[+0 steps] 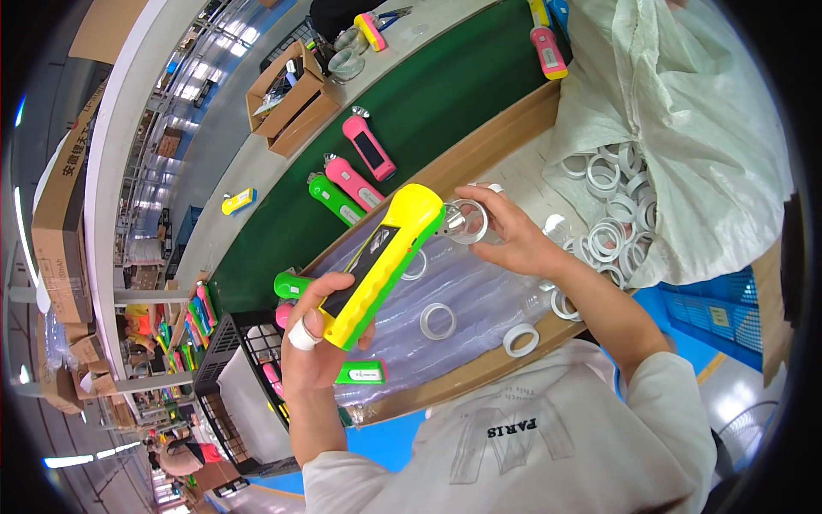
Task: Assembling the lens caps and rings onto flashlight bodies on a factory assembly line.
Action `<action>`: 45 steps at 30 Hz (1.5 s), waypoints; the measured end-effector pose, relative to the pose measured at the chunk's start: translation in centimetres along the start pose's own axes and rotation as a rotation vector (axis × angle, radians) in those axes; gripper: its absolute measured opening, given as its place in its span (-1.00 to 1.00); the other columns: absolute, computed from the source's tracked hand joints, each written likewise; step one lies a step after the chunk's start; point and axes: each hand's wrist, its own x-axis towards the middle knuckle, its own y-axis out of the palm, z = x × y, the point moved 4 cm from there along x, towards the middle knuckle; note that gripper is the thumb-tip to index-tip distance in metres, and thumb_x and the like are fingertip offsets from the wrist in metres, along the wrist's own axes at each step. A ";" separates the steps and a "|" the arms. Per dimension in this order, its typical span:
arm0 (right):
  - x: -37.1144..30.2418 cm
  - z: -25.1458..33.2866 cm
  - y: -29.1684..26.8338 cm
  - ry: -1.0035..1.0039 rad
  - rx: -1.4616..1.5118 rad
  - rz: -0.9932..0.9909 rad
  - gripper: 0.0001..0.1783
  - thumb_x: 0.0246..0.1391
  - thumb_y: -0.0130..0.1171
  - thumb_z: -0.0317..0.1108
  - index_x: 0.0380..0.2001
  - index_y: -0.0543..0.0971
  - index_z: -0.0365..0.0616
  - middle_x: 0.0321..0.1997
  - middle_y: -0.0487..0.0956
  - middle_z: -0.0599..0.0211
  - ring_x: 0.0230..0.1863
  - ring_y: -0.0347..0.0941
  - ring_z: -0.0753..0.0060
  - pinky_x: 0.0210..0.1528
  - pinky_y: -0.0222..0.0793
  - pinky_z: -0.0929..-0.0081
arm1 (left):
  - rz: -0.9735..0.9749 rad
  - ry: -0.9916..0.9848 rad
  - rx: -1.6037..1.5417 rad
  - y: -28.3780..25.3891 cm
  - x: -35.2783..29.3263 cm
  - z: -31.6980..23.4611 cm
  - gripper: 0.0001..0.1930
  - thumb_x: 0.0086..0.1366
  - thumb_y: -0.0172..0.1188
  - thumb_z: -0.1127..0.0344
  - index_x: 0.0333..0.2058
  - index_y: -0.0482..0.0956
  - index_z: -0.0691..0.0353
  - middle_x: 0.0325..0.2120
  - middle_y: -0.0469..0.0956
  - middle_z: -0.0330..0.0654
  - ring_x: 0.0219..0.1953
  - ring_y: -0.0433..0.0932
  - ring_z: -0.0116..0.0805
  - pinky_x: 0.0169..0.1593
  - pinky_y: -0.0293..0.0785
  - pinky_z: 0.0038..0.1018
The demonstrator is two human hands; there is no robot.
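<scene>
My left hand (315,343) is wrapped round the lower end of a yellow and green flashlight (385,267) with a dark panel on its face. The flashlight is tilted, its head up and to the right. Between thumb and fingers, my right hand (514,233) holds a clear round lens ring (469,221) by its edge at the flashlight's head. Silvery metal shows there; whether ring and head touch, I cannot tell. White bands wrap a finger on each hand. Below lie loose white rings (437,321) on clear plastic wrap (390,317).
A whitish woven sack (676,103) spills several white rings (606,240) at right. Pink flashlights (370,147) and a green one (334,199) lie on the green belt (445,94). A cardboard box (291,98) stands beyond; a black crate (248,394) is at left, a blue crate (711,313) at right.
</scene>
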 end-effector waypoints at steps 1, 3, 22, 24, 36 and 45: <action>0.1 0.1 0.1 -0.003 0.045 0.021 -0.18 -0.15 0.15 -0.69 0.25 0.20 -0.09 0.22 0.17 0.21 0.25 0.21 0.32 0.27 0.19 0.42 | 0.000 -0.002 0.003 0.1 0.1 0.0 -0.34 0.13 0.25 -0.13 0.02 0.40 0.29 -0.26 0.51 -0.02 -0.44 0.46 -0.26 -0.43 0.38 -0.40; 0.2 0.4 0.2 -0.004 0.094 0.043 -0.17 -0.15 0.16 -0.68 0.26 0.20 -0.08 0.21 0.18 0.21 0.25 0.21 0.33 0.27 0.19 0.41 | -0.059 -0.048 0.007 0.0 0.7 0.8 -0.34 0.14 0.23 -0.14 0.04 0.38 0.27 -0.30 0.51 -0.03 -0.44 0.46 -0.26 -0.43 0.37 -0.38; -0.1 2.6 -0.8 0.036 0.272 0.258 -0.49 -0.17 0.27 -0.58 -0.07 0.40 -0.17 0.00 0.40 0.31 0.04 0.35 0.47 0.17 0.25 0.49 | 0.138 -0.186 0.414 -1.5 -1.3 -1.1 -0.23 -0.03 0.23 0.28 0.21 0.23 0.29 -0.10 0.49 -0.18 -0.12 0.48 -0.39 -0.01 0.34 -0.55; 0.0 4.0 -0.1 0.050 -0.118 0.409 -0.45 -0.21 0.28 -0.53 -0.05 0.38 -0.16 -0.02 0.40 0.30 0.04 0.36 0.44 0.18 0.25 0.49 | 0.248 -0.176 0.606 -1.0 -1.6 -1.2 -0.30 0.00 0.14 0.43 0.21 0.25 0.31 -0.08 0.47 -0.17 -0.12 0.46 -0.37 -0.01 0.32 -0.53; -4.8 10.7 2.4 -0.739 -0.220 0.151 -0.41 0.06 0.17 -0.01 0.00 0.40 -0.26 0.03 0.46 0.01 -0.02 0.41 -0.01 0.05 0.31 0.20 | 0.302 -0.343 0.139 1.9 -3.1 6.8 -0.34 0.04 0.38 0.31 0.15 0.40 0.25 0.03 0.48 -0.15 0.08 0.40 -0.39 0.17 0.25 -0.45; -0.9 2.0 0.5 0.318 0.561 -0.151 -0.61 0.27 -0.16 -0.12 -0.12 0.48 -0.19 -0.19 0.50 0.30 -0.09 0.41 0.42 0.03 0.29 0.48 | 0.124 0.824 1.483 3.8 2.0 6.1 -0.41 0.01 0.37 0.35 0.07 0.44 0.25 -0.27 0.56 -0.04 -0.51 0.52 -0.19 -0.50 0.42 -0.35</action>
